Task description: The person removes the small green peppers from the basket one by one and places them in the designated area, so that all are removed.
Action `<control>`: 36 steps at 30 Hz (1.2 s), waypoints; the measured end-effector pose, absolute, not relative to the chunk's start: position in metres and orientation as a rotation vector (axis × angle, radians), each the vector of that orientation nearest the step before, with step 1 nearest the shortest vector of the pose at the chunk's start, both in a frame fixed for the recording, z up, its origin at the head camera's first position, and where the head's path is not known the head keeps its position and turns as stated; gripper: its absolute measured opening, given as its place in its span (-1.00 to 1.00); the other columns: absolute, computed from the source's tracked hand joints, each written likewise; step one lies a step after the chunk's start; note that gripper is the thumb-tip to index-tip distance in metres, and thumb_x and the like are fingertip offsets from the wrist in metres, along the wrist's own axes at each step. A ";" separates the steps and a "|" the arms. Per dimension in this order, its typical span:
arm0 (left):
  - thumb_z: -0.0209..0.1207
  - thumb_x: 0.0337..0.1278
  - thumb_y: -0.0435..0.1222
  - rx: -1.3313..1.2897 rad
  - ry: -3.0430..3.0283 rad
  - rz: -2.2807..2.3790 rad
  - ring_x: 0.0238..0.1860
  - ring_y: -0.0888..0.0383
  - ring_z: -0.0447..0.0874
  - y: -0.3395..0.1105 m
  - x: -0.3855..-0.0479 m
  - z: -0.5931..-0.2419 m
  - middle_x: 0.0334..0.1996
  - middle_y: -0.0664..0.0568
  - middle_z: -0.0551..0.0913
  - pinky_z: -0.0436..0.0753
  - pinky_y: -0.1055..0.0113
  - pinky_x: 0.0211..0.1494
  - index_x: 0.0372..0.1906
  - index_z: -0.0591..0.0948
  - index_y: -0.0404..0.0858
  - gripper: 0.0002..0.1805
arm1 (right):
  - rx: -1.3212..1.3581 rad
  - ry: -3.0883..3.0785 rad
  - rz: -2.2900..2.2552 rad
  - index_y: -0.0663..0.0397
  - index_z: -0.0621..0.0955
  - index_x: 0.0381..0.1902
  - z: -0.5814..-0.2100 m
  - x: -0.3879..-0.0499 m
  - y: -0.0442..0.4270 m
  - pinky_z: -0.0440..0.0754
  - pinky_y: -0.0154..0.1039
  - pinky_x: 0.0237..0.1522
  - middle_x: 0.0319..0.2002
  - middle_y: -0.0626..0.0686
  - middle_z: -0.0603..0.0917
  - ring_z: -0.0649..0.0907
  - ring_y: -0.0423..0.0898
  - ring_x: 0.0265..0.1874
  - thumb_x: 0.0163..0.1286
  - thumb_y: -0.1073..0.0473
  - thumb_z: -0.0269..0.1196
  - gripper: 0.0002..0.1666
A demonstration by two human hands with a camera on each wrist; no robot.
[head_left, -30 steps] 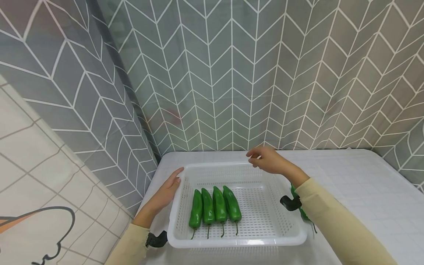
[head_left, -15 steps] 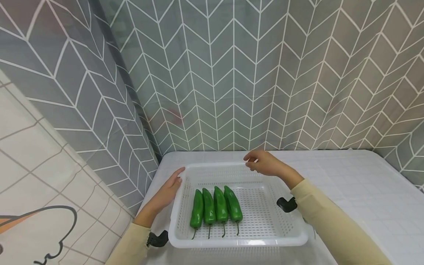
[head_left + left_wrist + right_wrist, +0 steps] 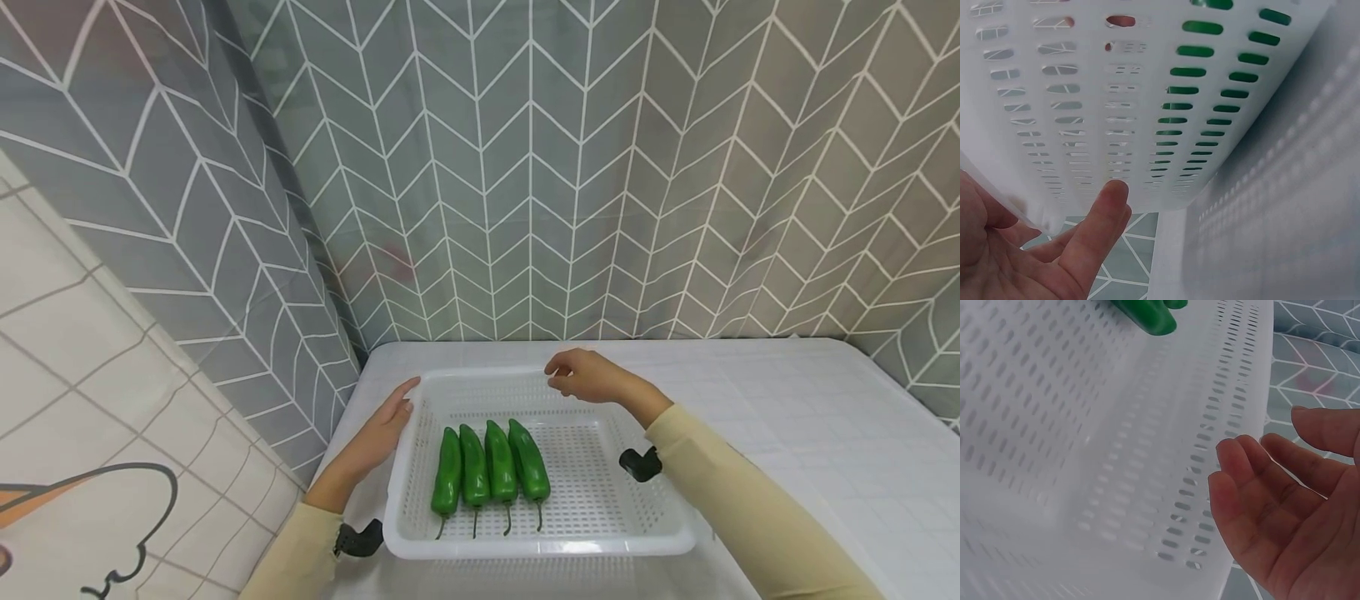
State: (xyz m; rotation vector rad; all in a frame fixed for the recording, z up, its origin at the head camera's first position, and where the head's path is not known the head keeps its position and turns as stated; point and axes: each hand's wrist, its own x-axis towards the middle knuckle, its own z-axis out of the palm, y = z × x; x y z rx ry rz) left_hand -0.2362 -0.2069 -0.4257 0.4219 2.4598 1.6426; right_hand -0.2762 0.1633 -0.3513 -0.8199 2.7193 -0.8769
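Observation:
In the head view a white perforated basket [image 3: 592, 547] holds several green peppers [image 3: 501, 467] side by side, left of its middle, stems toward the near side. My left hand [image 3: 375, 429] rests along the basket's left rim with fingers extended. In the left wrist view a fingertip of that hand [image 3: 1085, 250] is at the basket's outer wall [image 3: 1091, 131]. Over the far rim, my right hand [image 3: 592, 379] is loosely bent and empty. The right wrist view shows this hand [image 3: 1291, 506] beside the rim, its fingers apart from the thumb.
The basket stands on a white-covered table [image 3: 810, 417]. Behind it hangs a grey curtain [image 3: 525, 183] with white lines; a white tiled-pattern surface [image 3: 90, 358] is at the left. My right sleeve [image 3: 742, 492] covers part of the table beside the basket.
My right hand has moved left and slightly down along the far rim. The green pepper outside the basket on the right has become hidden by my right sleeve. My left hand stays in place.

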 end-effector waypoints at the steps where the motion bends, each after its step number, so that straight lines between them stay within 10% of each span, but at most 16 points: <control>1: -0.28 0.70 -0.21 0.427 2.462 1.641 0.12 -0.12 0.65 -0.206 -0.236 -0.425 0.28 -0.29 0.49 0.61 0.00 0.17 0.63 0.01 -0.16 -0.44 | -0.811 2.717 -0.874 0.41 0.58 0.13 -0.352 -0.276 0.162 0.69 -0.09 -0.23 -0.20 0.13 0.70 0.70 -0.02 -0.29 0.51 0.24 0.18 -0.64; 36: -0.28 0.70 -0.21 0.410 2.462 1.644 0.09 -0.08 0.67 -0.207 -0.238 -0.429 0.26 -0.23 0.51 0.66 0.07 0.11 0.64 0.00 -0.13 -0.44 | -0.673 2.587 -0.703 0.37 0.63 0.08 -0.385 -0.271 0.120 0.70 -0.17 -0.29 -0.24 0.09 0.73 0.71 -0.09 -0.32 0.43 0.26 0.30 -0.66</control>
